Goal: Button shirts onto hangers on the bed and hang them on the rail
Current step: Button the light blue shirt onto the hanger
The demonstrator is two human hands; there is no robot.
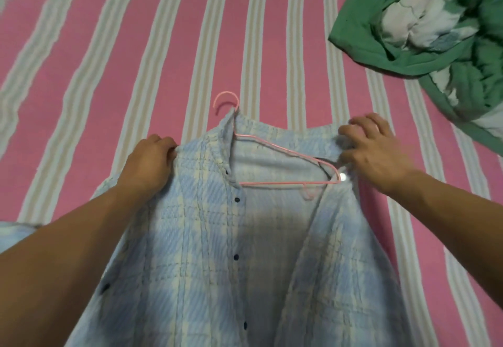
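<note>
Head view: both hands (pixel 148 160) (pixel 373 150) on hangered shirt (pixel 196 227) shoulders.

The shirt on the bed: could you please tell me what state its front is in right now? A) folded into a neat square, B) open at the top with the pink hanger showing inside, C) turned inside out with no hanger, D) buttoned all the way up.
B: the shirt lies with its front open, the pink hanger visible inside, while the left hand and right hand grip its shoulders.

pink striped bed (pixel 163 47) carries blue checked shirt (pixel 206 237) and green clothes heap (pixel 449 55).
</note>
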